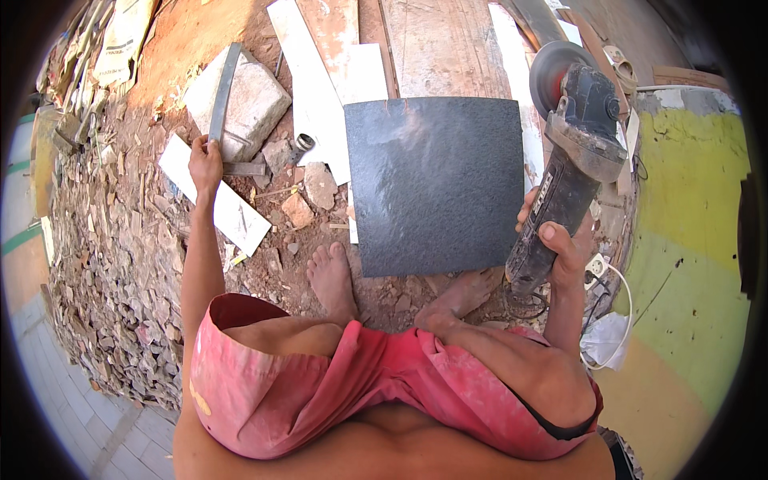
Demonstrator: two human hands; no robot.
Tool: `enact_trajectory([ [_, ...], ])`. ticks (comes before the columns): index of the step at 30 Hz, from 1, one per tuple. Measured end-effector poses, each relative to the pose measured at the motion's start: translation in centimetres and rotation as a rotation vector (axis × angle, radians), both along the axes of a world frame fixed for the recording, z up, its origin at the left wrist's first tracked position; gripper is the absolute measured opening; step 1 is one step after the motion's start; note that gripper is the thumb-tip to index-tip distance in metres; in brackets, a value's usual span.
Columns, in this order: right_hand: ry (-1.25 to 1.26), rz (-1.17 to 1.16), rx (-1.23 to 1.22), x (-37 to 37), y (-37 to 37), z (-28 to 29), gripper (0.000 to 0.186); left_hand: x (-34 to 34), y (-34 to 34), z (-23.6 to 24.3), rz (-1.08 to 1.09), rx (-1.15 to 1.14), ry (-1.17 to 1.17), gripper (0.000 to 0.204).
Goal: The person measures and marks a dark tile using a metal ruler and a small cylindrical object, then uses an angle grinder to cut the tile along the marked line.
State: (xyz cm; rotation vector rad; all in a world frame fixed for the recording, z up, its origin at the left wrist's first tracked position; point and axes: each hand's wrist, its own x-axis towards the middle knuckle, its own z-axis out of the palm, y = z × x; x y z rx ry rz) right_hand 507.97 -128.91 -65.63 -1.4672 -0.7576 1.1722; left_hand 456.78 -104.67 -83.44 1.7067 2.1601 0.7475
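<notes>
My left hand (206, 166) is closed on the lower end of a narrow dark-grey strip (225, 92), which reaches up across a pale stone block (260, 108). On the right, my right hand (570, 246) grips the body of a black angle grinder (566, 180). Its round disc (554, 76) points up and away from me, looking smeared as if turning. Between my hands a square dark-grey tile (436, 188) lies in front of my bare feet, apart from the grinder's disc. Part of the grinder overlaps the tile's right edge in view.
White board pieces (232, 210) and wooden planks (444, 48) lie on the dirt. A short metal tube (304, 142) and stones (320, 186) sit left of the tile. Rubble (112, 264) is heaped at left. A white socket (597, 266) with cable lies by the yellow-green wall (688, 200).
</notes>
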Motion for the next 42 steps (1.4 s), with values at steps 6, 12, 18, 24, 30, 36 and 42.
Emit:
enact_trajectory([
  [6, 0.364, 0.160, 0.073, -1.4, 2.8, -1.9, 0.079, 6.1, -3.8, 4.7, -0.112, 0.240, 0.188, 0.037],
  [12, 0.869, 0.282, 0.228, -6.0, 7.4, -4.7, 0.077, 21.6, -16.0, 8.2, -1.020, -1.322, -1.422, 0.075],
  [18, 1.051, 0.364, 0.195, -9.0, 8.5, -6.0, 0.077, 25.1, -16.5, 10.1, -1.039, -1.411, -1.760, 0.092],
  [24, 1.041, 0.522, 0.060, -10.9, 8.5, -6.4, 0.078, 23.6, -17.3, 10.8, -0.742, -1.354, -1.909, 0.068],
  [30, 0.310, 0.284, 0.062, -13.4, 8.9, -5.4, 0.044, 21.0, -15.9, 11.0, -0.693, -0.905, -1.091, 0.062],
  [36, 0.391, 0.443, -0.031, -12.8, 9.4, -6.3, 0.031, 19.4, -15.0, 11.1, -0.850, -0.917, -1.025, 0.084],
  [42, 0.894, 0.663, -0.105, -14.3, 9.0, -6.7, 0.048, 15.7, -13.1, 7.8, -0.616, -1.010, -1.584, 0.103],
])
